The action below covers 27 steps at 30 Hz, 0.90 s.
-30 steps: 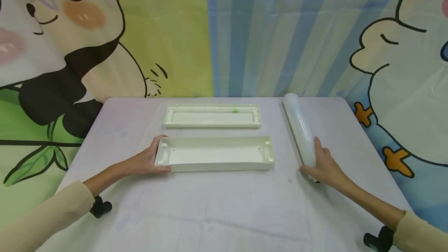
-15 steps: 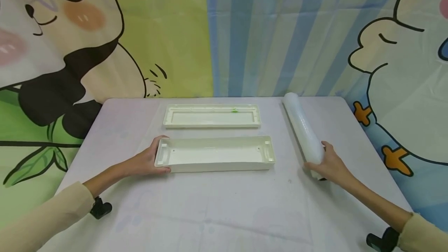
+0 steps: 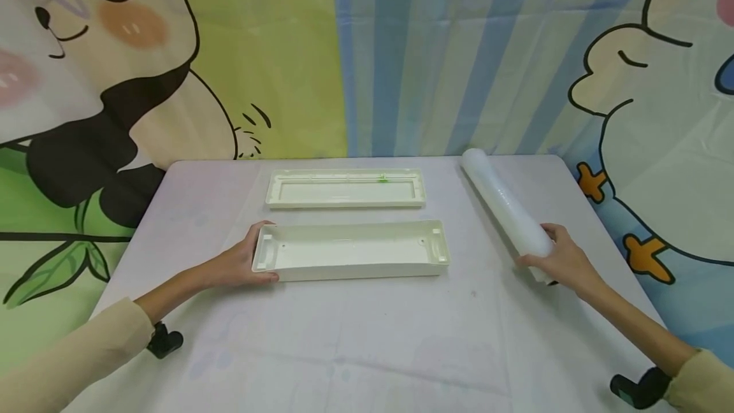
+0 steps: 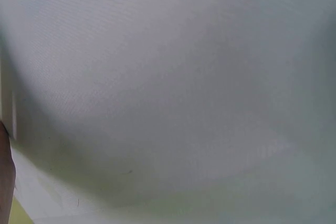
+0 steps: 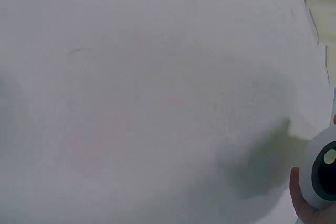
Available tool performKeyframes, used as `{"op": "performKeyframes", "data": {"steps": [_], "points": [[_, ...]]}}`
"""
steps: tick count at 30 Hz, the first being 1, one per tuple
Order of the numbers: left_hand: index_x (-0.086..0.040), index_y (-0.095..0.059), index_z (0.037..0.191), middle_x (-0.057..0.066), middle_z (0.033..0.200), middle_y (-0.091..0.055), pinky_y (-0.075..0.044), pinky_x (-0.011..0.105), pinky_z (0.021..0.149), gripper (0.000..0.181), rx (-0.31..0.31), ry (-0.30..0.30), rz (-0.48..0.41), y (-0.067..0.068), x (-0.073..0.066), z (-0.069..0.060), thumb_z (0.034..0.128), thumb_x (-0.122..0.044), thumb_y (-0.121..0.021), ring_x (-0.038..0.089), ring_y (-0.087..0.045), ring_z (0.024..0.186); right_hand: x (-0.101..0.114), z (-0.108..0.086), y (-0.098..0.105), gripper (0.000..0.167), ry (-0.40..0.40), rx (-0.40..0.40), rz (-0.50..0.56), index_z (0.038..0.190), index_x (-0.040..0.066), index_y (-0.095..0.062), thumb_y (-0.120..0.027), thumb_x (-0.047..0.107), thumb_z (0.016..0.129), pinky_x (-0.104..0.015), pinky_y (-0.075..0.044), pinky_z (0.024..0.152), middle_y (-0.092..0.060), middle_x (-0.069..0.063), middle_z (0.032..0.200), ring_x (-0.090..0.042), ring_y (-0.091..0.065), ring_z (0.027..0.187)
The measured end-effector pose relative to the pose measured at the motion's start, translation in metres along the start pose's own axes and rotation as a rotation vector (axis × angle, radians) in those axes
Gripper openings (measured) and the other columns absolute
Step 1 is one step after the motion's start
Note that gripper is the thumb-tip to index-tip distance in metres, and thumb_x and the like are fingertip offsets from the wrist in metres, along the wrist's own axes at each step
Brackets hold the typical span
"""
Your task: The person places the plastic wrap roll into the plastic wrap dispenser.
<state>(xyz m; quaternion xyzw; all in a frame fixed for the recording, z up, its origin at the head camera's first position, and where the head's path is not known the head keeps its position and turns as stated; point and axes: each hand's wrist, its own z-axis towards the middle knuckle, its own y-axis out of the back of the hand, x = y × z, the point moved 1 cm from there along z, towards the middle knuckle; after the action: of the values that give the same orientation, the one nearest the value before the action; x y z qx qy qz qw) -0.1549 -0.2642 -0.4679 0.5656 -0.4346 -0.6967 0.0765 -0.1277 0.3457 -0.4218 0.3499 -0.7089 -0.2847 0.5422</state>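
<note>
- Film roll (image 3: 504,202), plastic: right of box; near end gripped between right hand's (image 3: 566,261) thumb and fingers.
- Box (image 3: 355,271), long, cream, open-topped: left end gripped by left hand (image 3: 248,263).
- Lid (image 3: 344,203), green slider (image 3: 383,178): detached, behind box.
- Progress, judged early: lid off; roll and lid unassembled with box.
- Markings: none legible.

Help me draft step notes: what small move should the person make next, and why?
Probably the right hand should turn the white roll parallel to the open white box. That hand grips the roll's near end, but the roll lies slantwise to the box, whose left end the left hand holds.
</note>
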Motion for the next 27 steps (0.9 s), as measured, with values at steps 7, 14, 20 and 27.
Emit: {"op": "performKeyframes", "data": {"steps": [7, 14, 20, 27], "points": [[-0.007, -0.015, 0.145, 0.012, 0.134, -0.046, -0.043, 0.021, 0.089, 0.105, 0.007, 0.011, -0.003, 0.000, 0.000, 0.000, 0.0714, -0.027, -0.087, 0.017, -0.051, 0.108, -0.006, 0.001, 0.013, 0.090, 0.161, -0.101, -0.153, 0.145, -0.010, -0.025, -0.076, 0.027, 0.081, -0.057, -0.052, 0.067, -0.042, -0.040, 0.130, -0.053, -0.052, 0.100], [-0.010, -0.014, 0.145, 0.012, 0.134, -0.045, -0.045, 0.025, 0.088, 0.104, 0.017, 0.031, 0.008, 0.000, 0.001, 0.000, 0.0719, -0.030, -0.086, 0.022, -0.052, 0.108, -0.007, 0.005, 0.024, 0.088, 0.256, -0.182, -0.270, 0.141, -0.013, -0.034, -0.079, 0.026, 0.077, -0.065, -0.048, 0.071, -0.048, -0.044, 0.118, -0.053, -0.054, 0.092], [-0.010, -0.014, 0.145, 0.012, 0.134, -0.044, -0.045, 0.026, 0.089, 0.104, 0.020, 0.040, 0.008, 0.001, -0.001, -0.001, 0.0721, -0.030, -0.086, 0.023, -0.052, 0.109, -0.010, 0.009, 0.034, 0.089, 0.199, -0.161, -0.278, 0.144, -0.008, -0.033, -0.077, 0.034, 0.080, -0.069, -0.044, 0.078, -0.043, -0.041, 0.132, -0.054, -0.049, 0.103], [-0.010, -0.013, 0.144, 0.014, 0.133, -0.045, -0.045, 0.029, 0.089, 0.104, 0.028, 0.052, 0.018, 0.001, -0.002, 0.000, 0.0725, -0.031, -0.086, 0.025, -0.052, 0.110, -0.009, 0.012, 0.048, 0.089, 0.161, -0.154, -0.262, 0.146, -0.005, -0.033, -0.074, 0.041, 0.082, -0.065, -0.047, 0.072, -0.041, -0.043, 0.134, -0.055, -0.049, 0.103]]}}
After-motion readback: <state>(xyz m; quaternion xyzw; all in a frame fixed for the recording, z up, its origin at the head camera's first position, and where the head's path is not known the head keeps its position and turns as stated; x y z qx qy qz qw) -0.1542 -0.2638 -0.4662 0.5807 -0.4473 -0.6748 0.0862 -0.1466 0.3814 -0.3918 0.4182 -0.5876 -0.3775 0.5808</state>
